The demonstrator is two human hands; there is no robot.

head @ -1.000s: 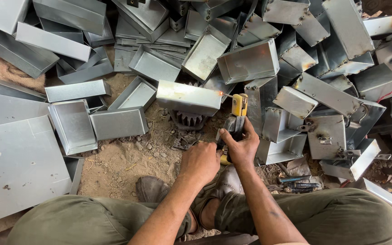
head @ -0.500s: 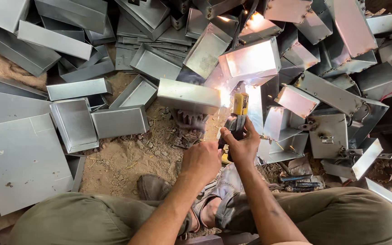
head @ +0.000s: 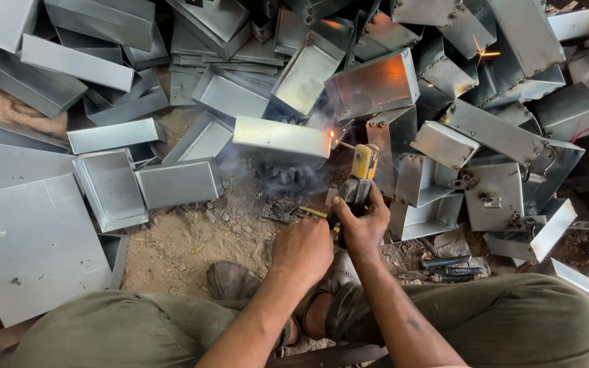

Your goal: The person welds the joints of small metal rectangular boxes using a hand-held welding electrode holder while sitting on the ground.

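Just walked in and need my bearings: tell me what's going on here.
A person sits on the dirt ground among piles of grey sheet-metal boxes. The right hand grips a yellow-handled welding electrode holder, its rod tip glowing orange against the corner of a rectangular grey metal box set on a dark support. Smoke hangs near that joint. The left hand sits close beside the right hand, seemingly steadying it.

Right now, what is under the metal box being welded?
The metal box sits on a dark, sooty support, hazed by smoke, with sandy ground in front. How the support meets the box's underside is hidden. The right hand holds the yellow welding holder beside it.
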